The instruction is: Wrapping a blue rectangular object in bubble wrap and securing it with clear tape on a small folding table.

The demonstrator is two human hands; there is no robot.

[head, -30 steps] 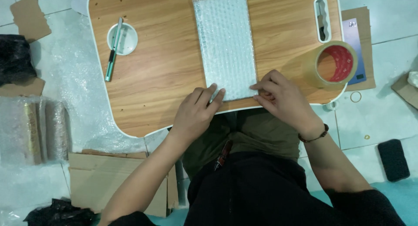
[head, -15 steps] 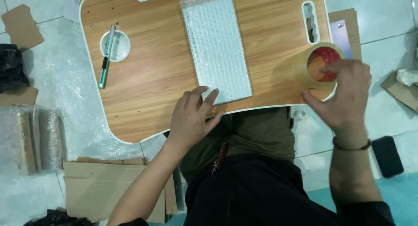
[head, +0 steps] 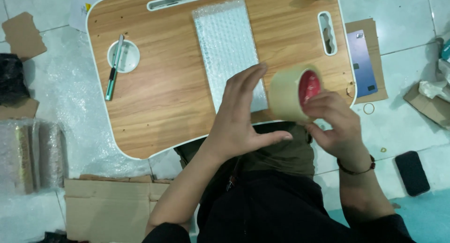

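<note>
Tape roll (head: 293,94), tan with a red core, right of centre, gripped by right hand (head: 335,123) around its lower rim. Probably light and stiff; best held by rim or core. Left hand (head: 241,114) open, fingers spread, beside the roll, grasping nothing. Behind: bubble-wrapped packet (head: 225,46) on wooden lap table (head: 159,102); utility knife (head: 114,67) upper left.

A long rectangular bubble-wrapped package (head: 227,51), silvery white, lies on the wooden tabletop (head: 159,93) toward twelve o'clock. At nine o'clock on the floor lie clear-wrapped bundles (head: 28,156). A black phone (head: 412,172), its screen dark, rests at four o'clock.
</note>
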